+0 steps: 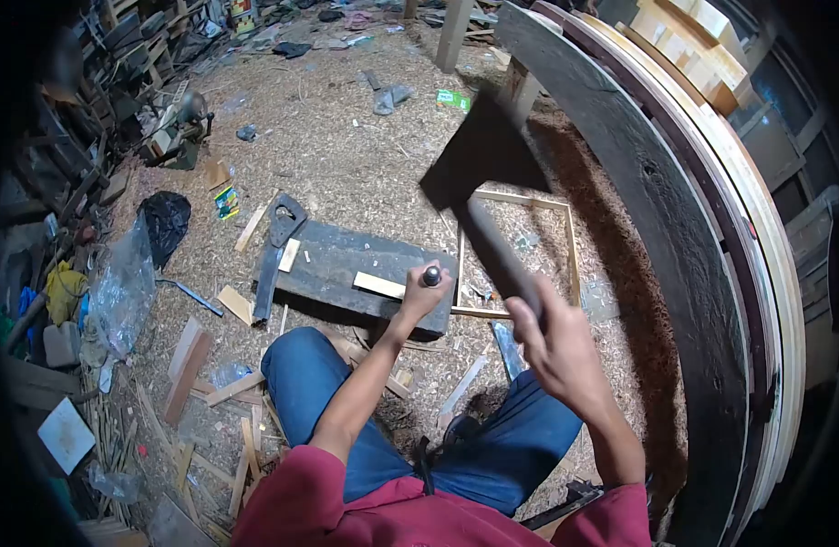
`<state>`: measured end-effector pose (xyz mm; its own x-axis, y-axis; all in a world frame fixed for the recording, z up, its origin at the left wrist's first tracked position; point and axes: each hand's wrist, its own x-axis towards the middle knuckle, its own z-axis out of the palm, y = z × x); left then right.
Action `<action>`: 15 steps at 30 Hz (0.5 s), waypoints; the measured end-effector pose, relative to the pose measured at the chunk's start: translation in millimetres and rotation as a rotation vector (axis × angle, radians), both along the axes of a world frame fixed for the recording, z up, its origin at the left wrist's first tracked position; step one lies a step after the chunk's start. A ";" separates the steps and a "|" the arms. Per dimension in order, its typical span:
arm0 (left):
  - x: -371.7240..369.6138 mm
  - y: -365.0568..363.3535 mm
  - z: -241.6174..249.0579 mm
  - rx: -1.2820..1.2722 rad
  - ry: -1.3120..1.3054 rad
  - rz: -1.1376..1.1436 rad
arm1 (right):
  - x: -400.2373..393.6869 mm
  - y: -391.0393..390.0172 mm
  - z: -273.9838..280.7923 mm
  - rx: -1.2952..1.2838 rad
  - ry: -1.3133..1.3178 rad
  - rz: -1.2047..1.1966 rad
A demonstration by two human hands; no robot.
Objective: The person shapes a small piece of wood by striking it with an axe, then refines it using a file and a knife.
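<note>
My right hand is wrapped round the handle of a hatchet, whose dark, wide head is raised above the floor. My left hand grips an upright tool with a dark round top, probably a chisel; its blade is hidden. Under that hand, a pale wood strip lies on a dark wooden block. A smaller wood piece rests near the block's left end, beside a hand saw. Behind the hatchet, a thin rectangular wooden frame lies on the floor.
Large boards stand along the right side. Wood shavings cover the floor. On the left are a clear plastic bag, a black bag, a reddish wood block and scattered offcuts. My bent knees are close to the dark block.
</note>
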<state>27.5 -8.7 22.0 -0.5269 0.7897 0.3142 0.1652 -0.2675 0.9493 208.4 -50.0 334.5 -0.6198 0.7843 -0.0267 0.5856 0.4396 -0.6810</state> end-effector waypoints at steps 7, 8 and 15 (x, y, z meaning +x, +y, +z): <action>-4.5 4.7 -23.2 0.092 0.135 -0.039 | 19.6 8.9 -108.7 0.162 -0.317 0.107; -5.4 -0.3 -12.2 -0.018 0.062 -0.100 | 22.5 7.8 -103.2 0.151 -0.347 0.134; -27.1 -6.5 -33.3 -0.158 0.007 0.036 | 22.4 18.3 -79.0 -0.080 -0.191 0.076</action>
